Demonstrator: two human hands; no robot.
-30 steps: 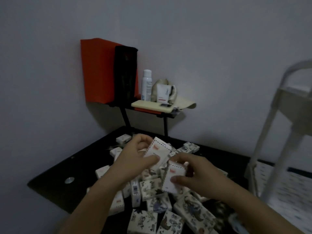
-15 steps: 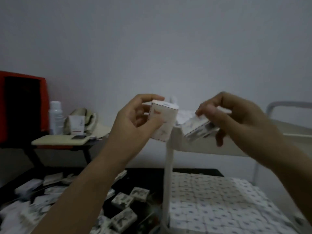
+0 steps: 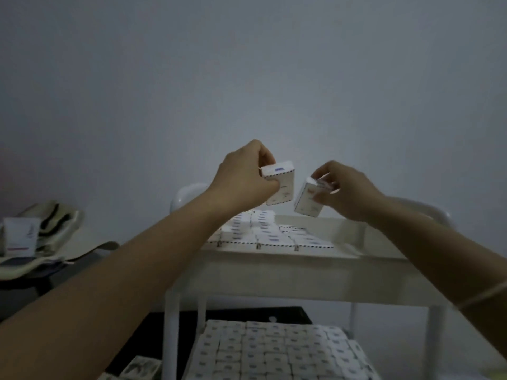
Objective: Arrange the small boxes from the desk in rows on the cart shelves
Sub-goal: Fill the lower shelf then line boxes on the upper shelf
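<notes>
Small box [image 3: 280,187] gripped by L hand [image 3: 244,179] fingers, 2nd box [image 3: 307,202] by R hand [image 3: 349,193], over shelf [image 3: 288,270].

Dim, bluish, grainy (no glare); soft focus, wide-angle bending at edges.

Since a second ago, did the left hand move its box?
Yes. The left hand carried its box rightwards, from left of the cart to above its top shelf.

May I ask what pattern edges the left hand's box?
Dark dashed border on white box; head view.
</notes>
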